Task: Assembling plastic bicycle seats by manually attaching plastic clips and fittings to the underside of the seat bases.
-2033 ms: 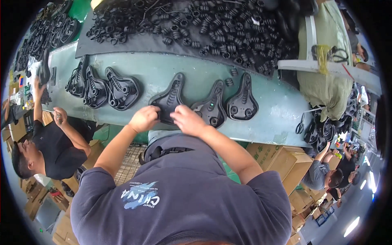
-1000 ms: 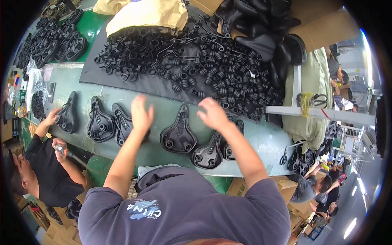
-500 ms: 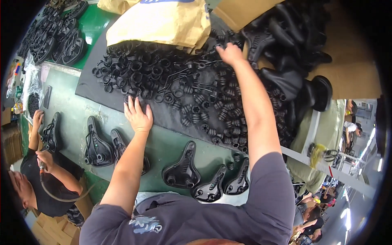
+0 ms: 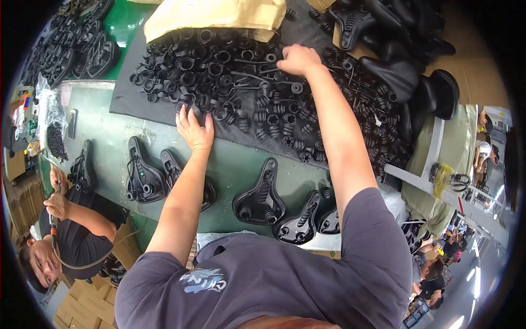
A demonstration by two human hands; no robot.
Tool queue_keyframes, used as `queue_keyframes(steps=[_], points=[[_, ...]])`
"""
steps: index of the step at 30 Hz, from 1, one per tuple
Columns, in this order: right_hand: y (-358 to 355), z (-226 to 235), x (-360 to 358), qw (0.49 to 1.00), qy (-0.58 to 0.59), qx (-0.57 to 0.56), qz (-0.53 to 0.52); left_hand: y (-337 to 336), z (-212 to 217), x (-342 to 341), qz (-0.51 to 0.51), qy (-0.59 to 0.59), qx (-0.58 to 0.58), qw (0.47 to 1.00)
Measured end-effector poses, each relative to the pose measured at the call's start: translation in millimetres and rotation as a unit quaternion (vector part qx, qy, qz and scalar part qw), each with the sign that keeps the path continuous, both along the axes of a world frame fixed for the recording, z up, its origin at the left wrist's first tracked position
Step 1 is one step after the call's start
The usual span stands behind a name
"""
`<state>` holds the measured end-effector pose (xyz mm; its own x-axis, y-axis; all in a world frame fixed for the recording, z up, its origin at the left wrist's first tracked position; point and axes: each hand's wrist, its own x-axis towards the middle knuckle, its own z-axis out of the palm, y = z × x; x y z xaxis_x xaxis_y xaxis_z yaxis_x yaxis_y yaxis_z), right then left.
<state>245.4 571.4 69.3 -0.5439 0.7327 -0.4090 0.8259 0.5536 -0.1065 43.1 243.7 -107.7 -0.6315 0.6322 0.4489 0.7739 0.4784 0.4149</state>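
My left hand (image 4: 195, 131) rests with its fingers spread at the near edge of a dark mat (image 4: 127, 98), its fingertips touching the pile of black ring-shaped clamps (image 4: 189, 78). Farther off and to the right, my right hand (image 4: 300, 59) is over the parts with its fingers curled in. Whatever is between those fingers is hidden. Thin black rods (image 4: 249, 75) and many black coil springs (image 4: 282, 118) lie around and below it. Along the near side of the green table, several black bicycle saddles lie underside up, among them one saddle (image 4: 259, 193) between my forearms.
A yellow paper bag (image 4: 219, 19) covers the far side of the pile. Black saddle covers (image 4: 389, 71) are heaped by cardboard at the right, above a grey metal rail (image 4: 416, 178). At left, a co-worker (image 4: 82, 225) holds a hose-fed tool beside another saddle (image 4: 82, 167).
The view has shifted, moving the table up in the picture. My right hand has come left and nearer across the parts, its fingers now curled. My left hand stays at the mat's edge.
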Motion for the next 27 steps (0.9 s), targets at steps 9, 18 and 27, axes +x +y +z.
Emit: queue_keyframes(steps=[9, 18, 27], points=[[-153, 7, 107, 0.970, 0.238, 0.016, 0.050, -15, 38, -9, -0.057, -0.111, -0.094, 0.988], [-260, 88, 216, 0.681, 0.664, -0.052, -0.304, -106, 89, 51, 0.013, -0.545, 0.003, 0.838], [-373, 11, 266, 0.747, 0.557, -0.191, -0.308, -230, 128, 101, -0.262, -0.454, -0.072, 0.848]])
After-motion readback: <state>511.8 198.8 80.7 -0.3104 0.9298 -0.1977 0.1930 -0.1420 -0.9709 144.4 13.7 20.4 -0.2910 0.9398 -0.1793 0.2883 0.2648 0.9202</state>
